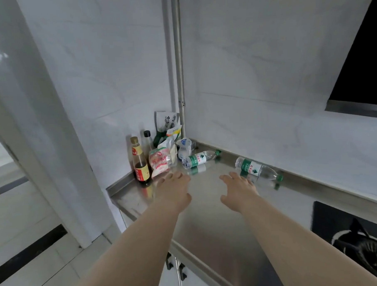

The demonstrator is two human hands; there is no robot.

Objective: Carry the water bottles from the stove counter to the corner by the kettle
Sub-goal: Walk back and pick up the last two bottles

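Over the steel bench [208,228], the left grip [174,186] and right grip [239,190] hover, spread and empty. Just beyond the right lies the nearer bottle [258,170], and beyond the left the farther bottle [200,158]. Both lie on their sides, probably light, thin-walled and apt to roll. Clasp each around the label.

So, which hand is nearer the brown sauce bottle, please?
Left. The left hand is just right of the sauce bottle; the right hand is farther right, by a lying water bottle.
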